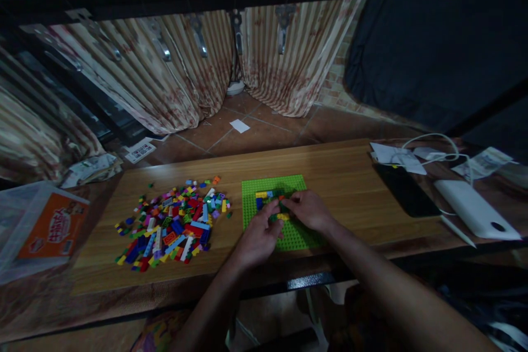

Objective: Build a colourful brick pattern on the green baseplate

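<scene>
At the far left sits a see-through plastic box (25, 231) with an orange card inside. Next to it, on the smooth wooden bench (350, 176), lies a heap of small toy bricks (173, 223) in many bright colours, some long and flat, some tiny and square. Then comes a flat green plate (274, 187) with bumps all over it, and a few bricks (266, 196) are stuck on it. The left hand (258, 236) and the right hand (309, 210) meet over this plate, fingertips pinched narrow around a little yellow brick (282, 216). Farther right lie a flat black phone (406, 190) and a rounded white power pack (474, 209) with a thin white cable (429, 137).
</scene>
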The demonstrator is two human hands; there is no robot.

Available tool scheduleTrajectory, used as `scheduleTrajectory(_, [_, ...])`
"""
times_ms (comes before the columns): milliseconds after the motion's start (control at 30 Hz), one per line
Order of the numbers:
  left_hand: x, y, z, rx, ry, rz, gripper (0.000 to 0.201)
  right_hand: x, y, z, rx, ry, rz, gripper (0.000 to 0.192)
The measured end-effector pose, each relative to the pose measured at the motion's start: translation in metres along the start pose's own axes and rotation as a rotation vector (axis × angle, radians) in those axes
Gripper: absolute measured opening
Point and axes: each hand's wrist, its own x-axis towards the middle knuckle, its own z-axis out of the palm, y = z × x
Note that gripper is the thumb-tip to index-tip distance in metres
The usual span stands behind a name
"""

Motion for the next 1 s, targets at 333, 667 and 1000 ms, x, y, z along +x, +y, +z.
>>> scheduleTrajectory(333, [-0.006, 0.005, 0.001, 0.345, 0.043, 0.088, 0.052, 0.003, 0.006, 0.003, -0.157, 0.058, -0.031, 0.035])
scheduleTrajectory(667, [-0.012, -0.001, 0.022, 0.919, 0.104, 0.203, 0.043, 0.006, 0.008, -0.002, -0.18, 0.021, -0.034, 0.043])
scheduleTrajectory(1000, [-0.009, 0.012, 0.023, 1.088, 0.025, 0.12, 0.045, 0.01, 0.007, -0.003, -0.184, -0.046, -0.051, 0.042])
